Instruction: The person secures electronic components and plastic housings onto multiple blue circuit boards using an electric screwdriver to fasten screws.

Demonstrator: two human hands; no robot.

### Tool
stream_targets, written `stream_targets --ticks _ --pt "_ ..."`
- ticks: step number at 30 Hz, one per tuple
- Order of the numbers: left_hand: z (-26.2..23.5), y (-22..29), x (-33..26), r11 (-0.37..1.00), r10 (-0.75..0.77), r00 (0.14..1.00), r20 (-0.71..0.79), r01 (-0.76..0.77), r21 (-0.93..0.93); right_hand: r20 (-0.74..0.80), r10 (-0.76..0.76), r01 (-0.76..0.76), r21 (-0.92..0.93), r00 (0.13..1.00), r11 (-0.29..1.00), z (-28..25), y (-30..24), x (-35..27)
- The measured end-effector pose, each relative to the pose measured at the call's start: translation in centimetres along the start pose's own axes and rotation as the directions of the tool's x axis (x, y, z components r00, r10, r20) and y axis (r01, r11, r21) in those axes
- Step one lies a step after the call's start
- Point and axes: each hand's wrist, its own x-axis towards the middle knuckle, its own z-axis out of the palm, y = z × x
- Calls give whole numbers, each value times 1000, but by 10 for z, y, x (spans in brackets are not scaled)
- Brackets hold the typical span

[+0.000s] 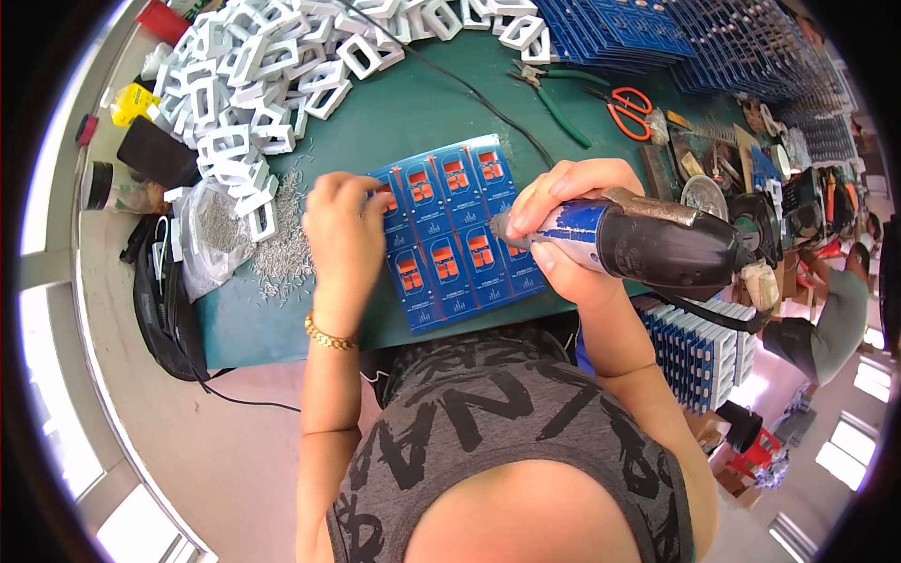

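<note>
A blue circuit board panel (pixel 457 235) lies on the green table before me. Rows of orange rectangular patches cover it. My right hand (pixel 574 188) grips an electric screwdriver (pixel 657 239), black with a worn blue front part. The tool leans over the board's right side, its nose pointing left and its corded rear to the right. Its tip is mostly hidden behind my fingers. My left hand (pixel 347 230) is at the board's upper left, fingers curled down at an orange patch. Whatever they pinch is hidden. Loose small screws (pixel 284 253) lie beside my left hand.
White plastic frames (pixel 272 70) are heaped at the far left. A clear bag (pixel 211 235) stands near the screws. Green-handled cutters (pixel 554 98) and orange-handled scissors (pixel 627 114) lie beyond the board. Stacked blue boards (pixel 610 33) fill the back right. A black cord (pixel 469 89) crosses the table.
</note>
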Motion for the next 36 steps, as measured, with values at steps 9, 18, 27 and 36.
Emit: stream_targets --ticks 9,18,27,36 --pt "3 -35 -13 992 -85 985 147 69 107 76 57 -55 -21 996 998 9 -7 3" --pt "-3 -34 -17 998 -41 989 139 35 44 112 -14 16 -21 994 1000 8 -9 3" --pt "-14 -29 -15 1000 3 963 270 -5 7 1 98 -98 -60 995 993 15 1 14" --pt "-8 -32 -19 933 -205 977 51 211 -293 103 133 -132 -15 986 991 5 17 26"
